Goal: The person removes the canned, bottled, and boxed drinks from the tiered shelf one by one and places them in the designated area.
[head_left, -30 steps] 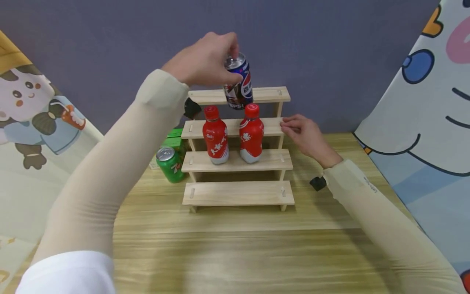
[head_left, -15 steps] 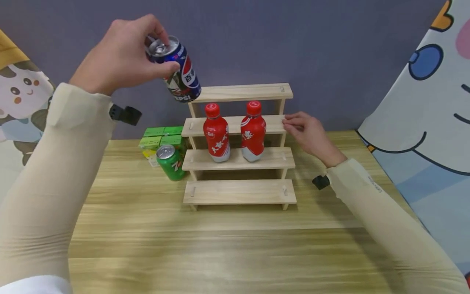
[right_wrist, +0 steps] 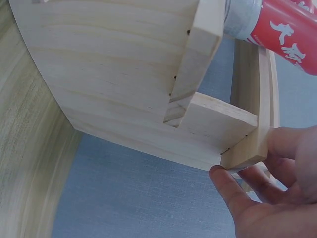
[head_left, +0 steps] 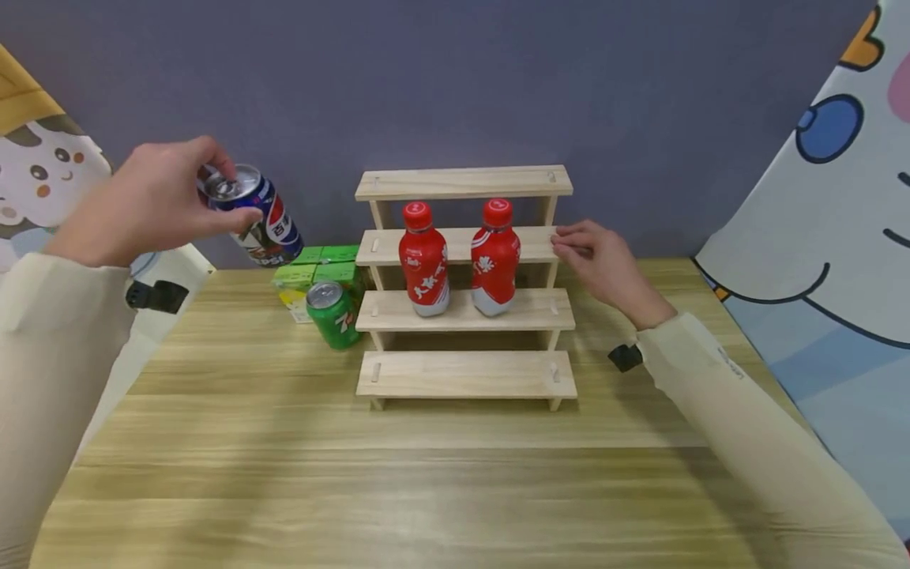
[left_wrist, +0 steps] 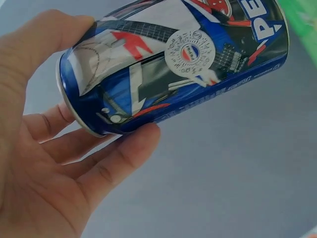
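Note:
My left hand [head_left: 156, 197] holds a blue Pepsi can [head_left: 265, 225] by its top end, thumb and fingers round the rim. The can is tilted in the air at the left, above and behind a green 7UP can [head_left: 332, 316]. In the left wrist view the can [left_wrist: 173, 69] lies across the top, with the fingers at its end. My right hand [head_left: 604, 265] pinches the right end of the third board up on a wooden tiered shelf [head_left: 465, 375]. Two red-capped bottles, a left bottle [head_left: 425, 265] and a right bottle [head_left: 495, 265], stand on the second board up.
Green drink cartons [head_left: 313, 273] stand behind the 7UP can, left of the shelf. All of this is on a wood-grain table [head_left: 426, 498] with a grey-blue wall [head_left: 455, 87] behind. Cartoon-printed panels rise on the left and right sides.
My left hand has carried the Pepsi can from over the shelf's upper boards leftward, then down to just above the cartons. My right hand has stayed at the shelf's end.

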Available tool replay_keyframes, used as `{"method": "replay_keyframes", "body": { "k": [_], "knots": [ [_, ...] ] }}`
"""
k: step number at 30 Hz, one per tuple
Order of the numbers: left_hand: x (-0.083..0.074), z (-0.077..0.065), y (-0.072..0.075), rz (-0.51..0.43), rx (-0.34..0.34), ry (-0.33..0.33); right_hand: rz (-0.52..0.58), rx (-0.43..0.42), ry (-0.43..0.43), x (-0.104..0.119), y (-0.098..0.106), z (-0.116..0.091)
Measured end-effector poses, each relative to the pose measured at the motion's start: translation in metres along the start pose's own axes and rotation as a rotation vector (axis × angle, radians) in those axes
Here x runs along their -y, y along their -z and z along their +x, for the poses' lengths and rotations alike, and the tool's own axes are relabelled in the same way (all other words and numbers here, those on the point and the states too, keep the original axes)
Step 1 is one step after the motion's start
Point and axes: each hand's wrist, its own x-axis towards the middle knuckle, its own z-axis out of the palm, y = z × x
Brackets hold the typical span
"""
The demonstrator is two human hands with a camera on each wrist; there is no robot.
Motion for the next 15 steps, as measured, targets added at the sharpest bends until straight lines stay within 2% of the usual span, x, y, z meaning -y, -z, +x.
{"method": "replay_keyframes", "body": {
  "k": [7,12,15],
  "knots": [
    [0.035,-0.021,-0.048,-0.013,0.073,0.002,-0.011,-0.004,-0.009,0.000,-0.001,-0.001],
    [0.048,-0.030,-0.085,-0.072,0.124,0.021,-0.021,-0.013,-0.010,0.001,-0.002,-0.001],
    [0.054,-0.032,-0.106,-0.104,0.139,0.007,-0.017,-0.021,-0.005,0.001,-0.002,0.000]
  ]
}}
